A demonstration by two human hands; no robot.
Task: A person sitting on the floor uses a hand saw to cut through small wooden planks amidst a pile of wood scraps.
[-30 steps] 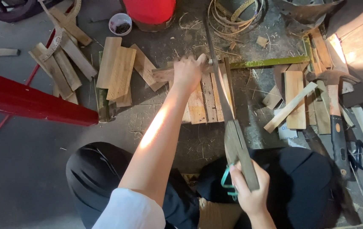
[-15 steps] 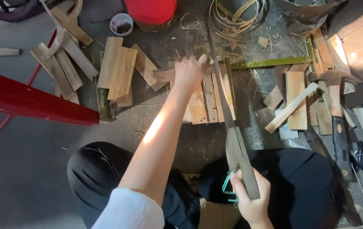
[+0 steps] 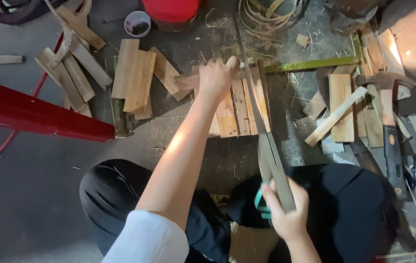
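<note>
Right hand higher on strip

No packages, labels, signs or screens anywhere in view here: just bare wood pieces and tools spread over the grey floor, nothing printed or wrapped at all.

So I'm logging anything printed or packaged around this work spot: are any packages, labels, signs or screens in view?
None: no package, label, sign or screen shows.
Nearest to a container: small round cup, top left on the floor, pale rim, dark inside, unmarked.
</note>
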